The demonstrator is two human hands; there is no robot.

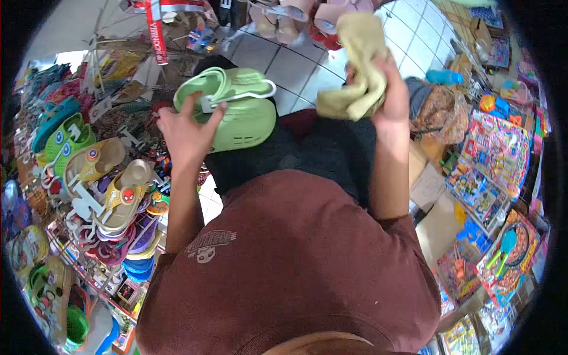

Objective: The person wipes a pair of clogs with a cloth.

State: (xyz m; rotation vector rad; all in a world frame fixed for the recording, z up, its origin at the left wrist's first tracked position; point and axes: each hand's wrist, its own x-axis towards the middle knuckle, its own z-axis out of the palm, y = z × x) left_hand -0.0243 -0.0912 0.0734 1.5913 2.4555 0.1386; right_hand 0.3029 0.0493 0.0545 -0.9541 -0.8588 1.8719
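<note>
A pair of light green clogs (248,123) rests over my lap, joined by a white plastic hanger (254,92). My left hand (188,131) grips the pair at the heel end, with fingers reaching into a shoe opening and the thumb on the outside. Raised to the right of the clogs, my right hand (393,92) is closed around a crumpled pale yellow cloth (362,56). The cloth hangs in folds and is apart from the clogs. Some fingers of the right hand are hidden behind it.
Racks of sandals (112,160) and other footwear crowd the left side. Packaged toys (497,151) and cardboard (441,222) fill the right. Pink shoes (287,26) hang ahead over the white tiled floor (322,80). A blue bottle (444,77) lies beyond my right hand.
</note>
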